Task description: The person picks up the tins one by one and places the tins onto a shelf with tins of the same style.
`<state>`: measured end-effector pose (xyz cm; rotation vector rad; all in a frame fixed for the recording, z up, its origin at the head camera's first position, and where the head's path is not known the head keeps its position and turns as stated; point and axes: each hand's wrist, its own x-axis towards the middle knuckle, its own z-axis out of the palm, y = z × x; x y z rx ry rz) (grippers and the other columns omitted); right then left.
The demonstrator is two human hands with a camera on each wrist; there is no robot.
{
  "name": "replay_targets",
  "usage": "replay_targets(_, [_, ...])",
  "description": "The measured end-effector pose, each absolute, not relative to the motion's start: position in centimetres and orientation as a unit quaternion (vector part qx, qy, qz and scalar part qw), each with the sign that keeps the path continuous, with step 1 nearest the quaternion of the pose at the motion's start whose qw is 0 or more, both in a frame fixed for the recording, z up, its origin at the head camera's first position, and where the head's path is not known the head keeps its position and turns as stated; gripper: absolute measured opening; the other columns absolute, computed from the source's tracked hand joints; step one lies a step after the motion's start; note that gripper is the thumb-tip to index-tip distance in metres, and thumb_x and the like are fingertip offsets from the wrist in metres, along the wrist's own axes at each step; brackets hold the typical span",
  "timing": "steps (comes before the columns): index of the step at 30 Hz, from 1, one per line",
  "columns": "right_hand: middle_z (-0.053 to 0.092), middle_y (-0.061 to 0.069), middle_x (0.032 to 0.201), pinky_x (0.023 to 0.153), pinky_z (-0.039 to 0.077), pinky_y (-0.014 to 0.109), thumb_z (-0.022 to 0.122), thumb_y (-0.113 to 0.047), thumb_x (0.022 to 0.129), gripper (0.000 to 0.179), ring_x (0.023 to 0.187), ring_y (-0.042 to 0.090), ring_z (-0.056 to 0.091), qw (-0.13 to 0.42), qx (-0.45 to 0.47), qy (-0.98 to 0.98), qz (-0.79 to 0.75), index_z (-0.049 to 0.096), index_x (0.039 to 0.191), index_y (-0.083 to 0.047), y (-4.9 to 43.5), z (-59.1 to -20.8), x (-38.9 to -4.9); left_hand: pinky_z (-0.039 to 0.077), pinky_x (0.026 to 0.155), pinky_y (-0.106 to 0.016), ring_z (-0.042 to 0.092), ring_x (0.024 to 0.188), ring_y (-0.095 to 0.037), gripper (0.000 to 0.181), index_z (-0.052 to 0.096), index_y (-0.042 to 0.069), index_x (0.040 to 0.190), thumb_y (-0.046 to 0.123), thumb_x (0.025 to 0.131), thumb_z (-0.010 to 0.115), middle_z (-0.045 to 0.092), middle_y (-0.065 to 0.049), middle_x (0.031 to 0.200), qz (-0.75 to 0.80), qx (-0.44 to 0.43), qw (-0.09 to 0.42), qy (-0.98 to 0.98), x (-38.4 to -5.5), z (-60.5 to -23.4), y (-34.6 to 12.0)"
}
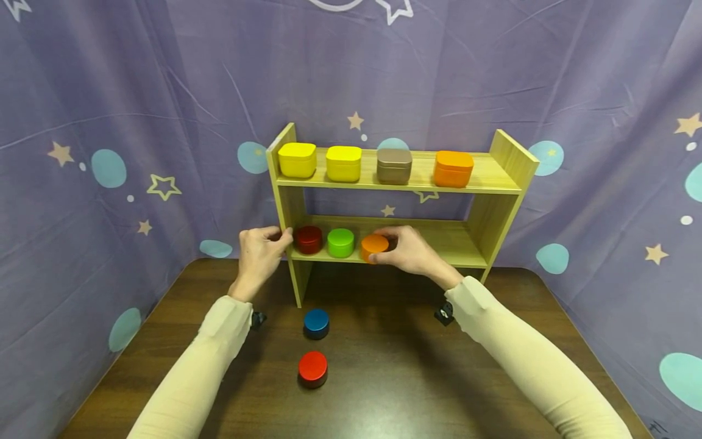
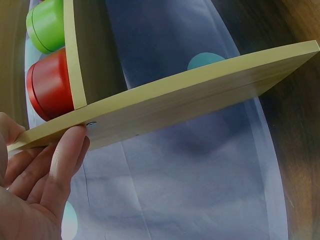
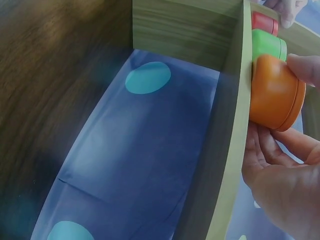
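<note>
My left hand (image 1: 259,251) pinches the left side panel of a two-tier wooden shelf (image 1: 384,258), fingers on its outer face and thumb over the front edge. Just inside that panel stands a dark red round tin (image 1: 309,240), with a green round tin (image 1: 340,244) beside it. On the same lower board, my right hand (image 1: 410,251) holds an orange round tin (image 1: 375,246) between thumb and fingers. In the right wrist view this orange tin (image 3: 275,95) sits right at the board's front edge, close to the green one.
On the top board stand two yellow square tins, one at the left end (image 1: 298,161) and one next to it (image 1: 343,164), then a grey-brown tin (image 1: 393,166) and an orange square tin (image 1: 453,169). A blue tin (image 1: 316,324) and a red tin (image 1: 313,369) lie on the dark table (image 1: 384,390).
</note>
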<state>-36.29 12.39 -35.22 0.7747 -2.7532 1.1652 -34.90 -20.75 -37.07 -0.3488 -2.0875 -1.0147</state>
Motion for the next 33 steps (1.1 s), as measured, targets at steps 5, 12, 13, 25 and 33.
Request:
replay_targets(5, [0.08, 0.017, 0.123, 0.091, 0.054, 0.032, 0.085, -0.027, 0.089, 0.062, 0.105, 0.026, 0.072, 0.028, 0.246, -0.893, 0.376, 0.069, 0.142, 0.0, 12.4, -35.17, -36.49, 0.034, 0.044, -0.008, 0.045, 0.044, 0.016, 0.049, 0.061, 0.007, 0.047, 0.008, 0.093, 0.076, 0.067, -0.012, 0.05, -0.398, -0.136, 0.382, -0.823, -34.84, -36.96, -20.76])
replay_targets(12, [0.08, 0.017, 0.122, 0.09, 0.055, 0.033, 0.084, -0.029, 0.09, 0.062, 0.104, 0.026, 0.072, 0.03, 0.243, -0.895, 0.372, 0.068, 0.144, -0.002, 12.29, -35.0, -36.64, 0.032, 0.044, -0.008, 0.042, 0.043, 0.015, 0.047, 0.061, 0.005, 0.047, 0.008, 0.092, 0.077, 0.064, -0.011, 0.048, -0.391, -0.133, 0.384, -0.826, -34.85, -36.83, -20.72])
replay_targets(13, [0.08, 0.017, 0.122, 0.09, 0.055, 0.033, 0.084, -0.029, 0.091, 0.062, 0.104, 0.026, 0.072, 0.028, 0.242, -0.896, 0.372, 0.068, 0.144, -0.002, 12.28, -35.02, -36.67, 0.031, 0.044, -0.008, 0.042, 0.043, 0.015, 0.048, 0.061, 0.006, 0.047, 0.008, 0.092, 0.077, 0.064, -0.011, 0.048, -0.39, -0.132, 0.384, -0.826, -34.84, -36.84, -20.71])
replay_targets(25, [0.079, 0.018, 0.121, 0.088, 0.055, 0.031, 0.084, -0.028, 0.09, 0.063, 0.103, 0.026, 0.072, 0.023, 0.231, -0.894, 0.384, 0.067, 0.145, -0.001, 12.27, -35.37, -36.94, 0.03, 0.044, -0.009, 0.04, 0.042, 0.014, 0.047, 0.061, 0.005, 0.047, 0.009, 0.092, 0.077, 0.063, -0.011, 0.047, -0.392, -0.133, 0.384, -0.825, -34.63, -36.97, -20.65])
replay_targets(33, [0.08, 0.019, 0.121, 0.087, 0.055, 0.03, 0.084, -0.028, 0.09, 0.064, 0.104, 0.027, 0.073, 0.028, 0.227, -0.891, 0.392, 0.067, 0.145, -0.001, 12.23, -35.48, -36.99, 0.032, 0.045, -0.009, 0.042, 0.043, 0.014, 0.044, 0.065, 0.004, 0.05, 0.009, 0.091, 0.078, 0.065, -0.011, 0.048, -0.391, -0.131, 0.385, -0.825, -34.68, -36.95, -20.65])
